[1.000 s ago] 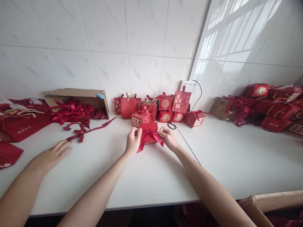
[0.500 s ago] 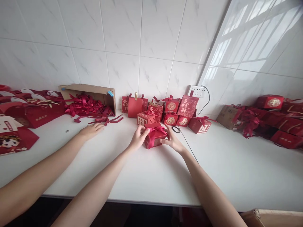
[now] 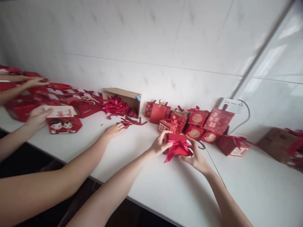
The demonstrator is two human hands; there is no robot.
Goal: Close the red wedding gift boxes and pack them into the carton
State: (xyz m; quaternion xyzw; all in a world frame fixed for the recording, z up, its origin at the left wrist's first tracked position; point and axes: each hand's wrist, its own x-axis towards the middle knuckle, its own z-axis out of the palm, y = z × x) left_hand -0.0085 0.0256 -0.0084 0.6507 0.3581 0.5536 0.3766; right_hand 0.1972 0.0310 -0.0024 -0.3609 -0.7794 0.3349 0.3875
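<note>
A small red gift box [image 3: 178, 138] with a pink-red ribbon bow [image 3: 179, 145] on its front is between my hands, just above or on the white table [image 3: 151, 189]. My left hand [image 3: 161, 144] grips its left side, thumb near the bow. On its right side my right hand [image 3: 194, 157] is closed, with the thumb below by the lower edge. Right behind it stand several red boxes, among them one with a gold round emblem [image 3: 197, 118] and a plain red bag-shaped box [image 3: 157, 113].
A cardboard box [image 3: 121, 91] spills ribbons [image 3: 115, 105]. A co-worker's hand [image 3: 115, 129] touches loose ribbons; another person's hand [image 3: 39, 116] holds a box with cartoon figures [image 3: 62, 125]. A power strip [image 3: 230, 105] with a black cable leans on the wall.
The view has swung left, so things appear further right. The box in my hands has tipped, showing more of its top face. Co-workers' hands at far left have come into view.
</note>
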